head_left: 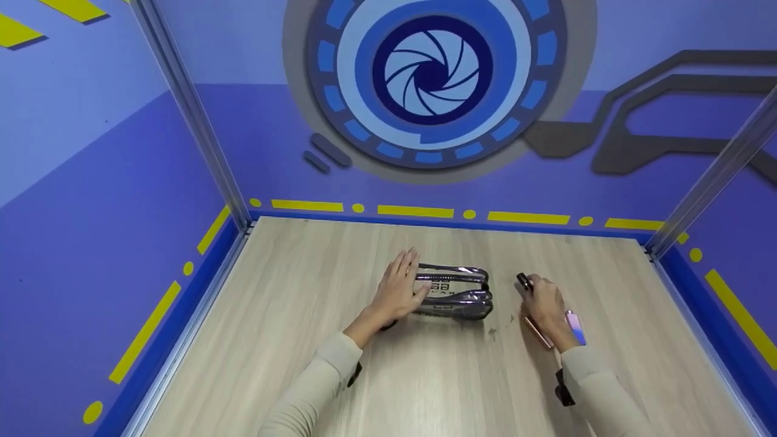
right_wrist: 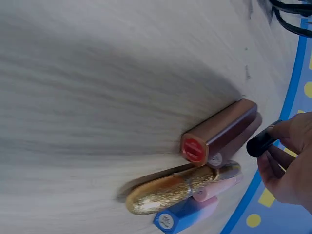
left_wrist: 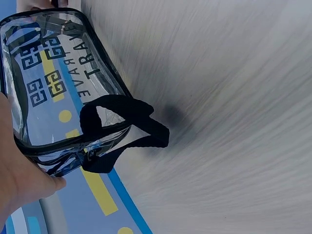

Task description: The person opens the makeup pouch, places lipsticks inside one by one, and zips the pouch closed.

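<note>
A clear pouch (head_left: 452,294) with black trim and printed lettering sits near the middle of the table. My left hand (head_left: 397,288) rests on its left end, fingers straight and thumb apart across the top. From that end a black strap (left_wrist: 124,119) loops out over the wood. To the right, my right hand (head_left: 546,306) pinches a short black lipstick tube (right_wrist: 261,144) between thumb and fingers, raised beside the other tubes. Below that hand lie a brown lipstick tube (right_wrist: 222,129) with a red end label, a gold glittery tube (right_wrist: 168,192) and a blue-and-pink tube (right_wrist: 180,214).
A pink tube (right_wrist: 217,187) lies between the gold and blue ones. The wood-grain table (head_left: 425,376) meets a blue back wall (head_left: 255,145) with yellow dashes. Metal posts (head_left: 200,127) stand at the back corners.
</note>
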`<state>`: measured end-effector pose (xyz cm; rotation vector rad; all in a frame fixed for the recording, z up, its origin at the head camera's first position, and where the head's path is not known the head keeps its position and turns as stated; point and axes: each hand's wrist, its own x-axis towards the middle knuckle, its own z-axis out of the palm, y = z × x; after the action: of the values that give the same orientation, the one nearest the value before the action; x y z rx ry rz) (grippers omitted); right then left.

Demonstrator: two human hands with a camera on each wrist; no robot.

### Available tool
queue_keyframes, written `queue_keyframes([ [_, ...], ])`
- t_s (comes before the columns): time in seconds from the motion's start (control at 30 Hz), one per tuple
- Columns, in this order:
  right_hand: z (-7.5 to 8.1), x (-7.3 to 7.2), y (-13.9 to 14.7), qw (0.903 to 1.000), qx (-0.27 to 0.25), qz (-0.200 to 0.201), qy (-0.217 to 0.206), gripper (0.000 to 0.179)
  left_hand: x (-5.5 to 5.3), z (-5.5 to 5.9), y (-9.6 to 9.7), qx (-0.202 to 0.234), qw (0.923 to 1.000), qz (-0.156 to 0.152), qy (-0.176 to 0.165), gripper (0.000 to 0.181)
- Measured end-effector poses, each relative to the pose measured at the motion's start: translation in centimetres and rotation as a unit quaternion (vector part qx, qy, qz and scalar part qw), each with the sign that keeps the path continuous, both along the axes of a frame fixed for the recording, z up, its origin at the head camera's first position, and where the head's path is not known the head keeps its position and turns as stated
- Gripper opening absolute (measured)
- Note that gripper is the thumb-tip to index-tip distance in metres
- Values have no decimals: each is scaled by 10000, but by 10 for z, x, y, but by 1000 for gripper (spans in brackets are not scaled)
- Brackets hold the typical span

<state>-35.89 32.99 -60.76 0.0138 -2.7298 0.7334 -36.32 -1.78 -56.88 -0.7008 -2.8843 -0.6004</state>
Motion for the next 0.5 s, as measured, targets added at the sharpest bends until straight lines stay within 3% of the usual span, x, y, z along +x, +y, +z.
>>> queue_keyframes([
  [0.3,35,8,-23,9967,-197,392,684,32,0,0,3,52,10000,-21,-37,75],
  [0.5,57,16,-48,9866,-12,844,1393,28,3,0,0,91,9999,-26,35,75],
])
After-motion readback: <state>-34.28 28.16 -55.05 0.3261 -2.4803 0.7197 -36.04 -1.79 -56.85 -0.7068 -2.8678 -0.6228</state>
